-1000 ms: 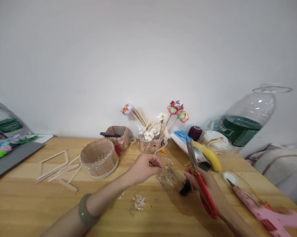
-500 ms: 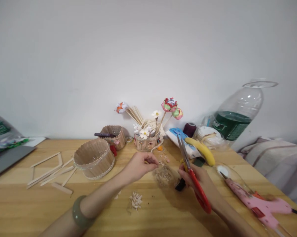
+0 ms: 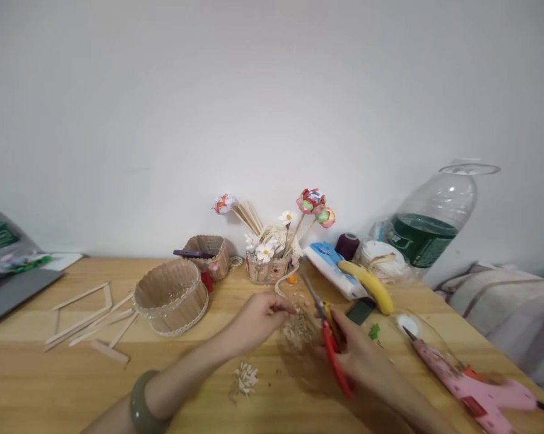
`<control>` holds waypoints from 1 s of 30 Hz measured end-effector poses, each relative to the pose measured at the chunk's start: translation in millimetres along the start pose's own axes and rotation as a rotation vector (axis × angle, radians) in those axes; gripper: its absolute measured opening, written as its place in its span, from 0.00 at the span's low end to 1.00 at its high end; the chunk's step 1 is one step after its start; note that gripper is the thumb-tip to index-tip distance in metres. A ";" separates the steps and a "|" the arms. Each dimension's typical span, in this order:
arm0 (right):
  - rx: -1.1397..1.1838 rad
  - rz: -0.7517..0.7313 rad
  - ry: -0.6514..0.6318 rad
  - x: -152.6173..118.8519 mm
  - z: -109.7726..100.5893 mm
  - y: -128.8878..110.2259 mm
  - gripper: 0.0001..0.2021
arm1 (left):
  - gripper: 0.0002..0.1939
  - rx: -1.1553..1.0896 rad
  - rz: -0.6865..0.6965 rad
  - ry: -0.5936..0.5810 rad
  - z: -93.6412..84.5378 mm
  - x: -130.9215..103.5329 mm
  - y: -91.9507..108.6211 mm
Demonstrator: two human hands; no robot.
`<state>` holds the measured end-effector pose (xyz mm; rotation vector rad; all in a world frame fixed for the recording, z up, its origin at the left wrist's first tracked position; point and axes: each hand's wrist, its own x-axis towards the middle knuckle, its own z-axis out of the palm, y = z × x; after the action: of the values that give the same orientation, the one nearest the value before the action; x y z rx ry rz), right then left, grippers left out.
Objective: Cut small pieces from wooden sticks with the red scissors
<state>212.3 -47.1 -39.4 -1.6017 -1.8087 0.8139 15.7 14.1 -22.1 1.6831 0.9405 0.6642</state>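
Red-handled metal scissors with yellow inner handles (image 3: 332, 354) are sitting in the right hand (image 3: 357, 355), above the light wooden table (image 3: 28, 377), tips pointing toward its back edge, just beside the blue-and-white plastic packet (image 3: 325, 259). Grip: right fingers are closing around the handles; whether any finger is passing through a loop, cannot tell. Blades are appearing nearly together, though blur is hiding the exact gap. Left hand (image 3: 259, 322) is hovering over the near-left side of a loose heap of small, pale, thin scraps (image 3: 298, 330); thumb and fingertips are forming a narrow pinch, and whether they are holding a scrap, cannot tell. Second cluster of pale slivers (image 3: 246, 378) is lying nearer the wearer. Handling, judged: scissors are probably feeling stiff and moderately weighty, blades smooth and slippery, so the handle loops are offering the sound hold, with fingers staying off the cutting edges. Scraps are likely behaving as very light, dry and brittle, easily scattering; fingertip pinching at one end is suiting them better than a full-hand grasp, which is risking crushing.
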 end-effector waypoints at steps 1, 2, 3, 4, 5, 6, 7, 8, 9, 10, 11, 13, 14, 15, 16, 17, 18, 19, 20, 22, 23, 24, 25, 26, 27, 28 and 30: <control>0.004 -0.021 -0.008 -0.5 3.3 -0.9 0.09 | 0.13 -0.043 -0.004 -0.035 3.5 -1.5 0.2; 0.011 -0.042 -0.016 -0.7 6.7 -1.8 0.10 | 0.14 -0.113 -0.003 -0.089 7.0 -2.9 0.5; 0.017 -0.062 -0.021 -0.6 9.8 -2.3 0.12 | 0.15 -0.187 -0.002 -0.136 10.4 -3.9 0.4; 0.017 -0.080 -0.021 -0.1 12.4 -2.2 0.14 | 0.16 -0.255 -0.005 -0.167 13.6 -4.3 -0.1; 0.006 -0.093 -0.015 0.4 14.5 -1.6 0.15 | 0.17 -0.308 -0.011 -0.174 16.4 -4.0 -1.1; -0.018 -0.102 -0.003 0.8 16.0 -0.5 0.15 | 0.18 -0.341 -0.016 -0.148 18.9 -3.2 -2.8; -0.053 -0.107 0.015 1.1 17.0 1.0 0.15 | 0.17 -0.356 -0.022 -0.101 21.1 -1.9 -4.9; -0.096 -0.109 0.040 0.9 17.6 2.6 0.14 | 0.16 -0.363 -0.030 -0.046 22.8 -0.3 -7.2; -0.143 -0.109 0.071 0.4 18.0 4.0 0.14 | 0.14 -0.369 -0.041 0.007 24.0 1.4 -9.5; -0.189 -0.108 0.109 -0.5 18.1 5.0 0.14 | 0.13 -0.374 -0.054 0.052 24.8 3.0 -11.5; -0.231 -0.110 0.151 -1.5 17.7 5.7 0.13 | 0.13 -0.377 -0.068 0.085 25.1 4.3 -13.1; -0.288 -0.127 0.246 -3.3 14.3 6.1 0.09 | 0.14 -0.383 -0.087 0.114 24.6 6.0 -14.7; -0.300 -0.141 0.299 -3.6 10.3 6.6 0.08 | 0.14 -0.384 -0.088 0.121 24.0 6.4 -14.8; -0.302 -0.149 0.361 -3.3 4.1 7.8 0.08 | 0.14 -0.383 -0.086 0.127 23.3 6.5 -14.5; -0.296 -0.149 0.437 -2.2 -4.3 10.3 0.10 | 0.14 -0.382 -0.085 0.134 22.6 6.5 -13.9; -0.285 -0.135 0.520 -0.5 -15.0 14.5 0.11 | 0.14 -0.380 -0.086 0.137 21.9 6.5 -13.1; -0.272 -0.097 0.632 1.9 -27.4 20.7 0.13 | 0.14 -0.379 -0.089 0.138 21.4 6.6 -12.4; -0.259 -0.048 0.762 4.7 -40.9 28.7 0.13 | 0.14 -0.378 -0.093 0.137 20.9 6.9 -11.8; -0.248 0.007 0.883 7.8 -54.6 38.2 0.14 | 0.14 -0.379 -0.098 0.136 20.6 7.3 -11.3; -0.255 0.120 1.069 15.1 -79.8 59.3 0.18 | 0.15 -0.382 -0.103 0.135 20.3 8.4 -10.9; -0.270 0.158 1.104 19.3 -90.0 69.5 0.18 | 0.15 -0.384 -0.103 0.135 20.1 8.9 -10.9; -0.282 0.188 1.113 24.0 -98.2 78.5 0.17 | 0.15 -0.386 -0.103 0.135 20.0 9.3 -10.8; -0.295 0.208 1.099 29.5 -104.2 85.8 0.16 | 0.15 -0.389 -0.103 0.133 19.9 9.5 -10.7; -0.307 0.219 1.067 35.8 -108.4 91.1 0.16 | 0.15 -0.391 -0.104 0.130 19.8 9.5 -10.3; -0.321 0.220 1.028 42.8 -111.0 94.4 0.15 | 0.15 -0.394 -0.106 0.126 19.6 9.2 -9.8; -0.333 0.217 0.992 50.4 -112.3 96.0 0.15 | 0.15 -0.396 -0.109 0.121 19.5 8.9 -9.2; -0.348 0.206 0.935 66.5 -112.3 95.0 0.15 | 0.16 -0.399 -0.115 0.113 19.3 8.2 -7.7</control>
<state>351.4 34.8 -37.9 -1.9394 -1.1329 -0.2158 33.6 12.1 -35.3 1.2414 0.9073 0.8164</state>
